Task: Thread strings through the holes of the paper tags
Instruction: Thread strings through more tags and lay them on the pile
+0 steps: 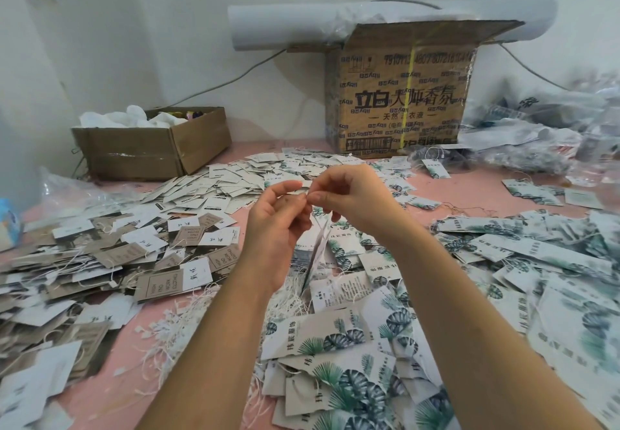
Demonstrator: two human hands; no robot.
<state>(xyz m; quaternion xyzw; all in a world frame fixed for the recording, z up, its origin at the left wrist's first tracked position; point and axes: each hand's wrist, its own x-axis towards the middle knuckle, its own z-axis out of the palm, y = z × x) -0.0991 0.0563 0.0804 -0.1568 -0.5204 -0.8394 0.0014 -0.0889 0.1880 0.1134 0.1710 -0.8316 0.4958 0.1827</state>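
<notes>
Above the counter (469, 191), the left hand (278, 225) and right hand (355, 201) pinch a hanging tag (317, 248) at its top, perhaps feeding string. Strung tags (335, 345) lie nearby; a seemingly unstrung heap (218, 188) waits.

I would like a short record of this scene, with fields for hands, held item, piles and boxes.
left hand: raised, pinches top of held tag
right hand: raised, pinches same spot
held tag: hangs edge-on below the hands
loose strings: white heap under the hands
leaf-print tags: pile at right
brown and white tags: pile at left
large carton: at back
small box: back left, open
table: pink
</notes>
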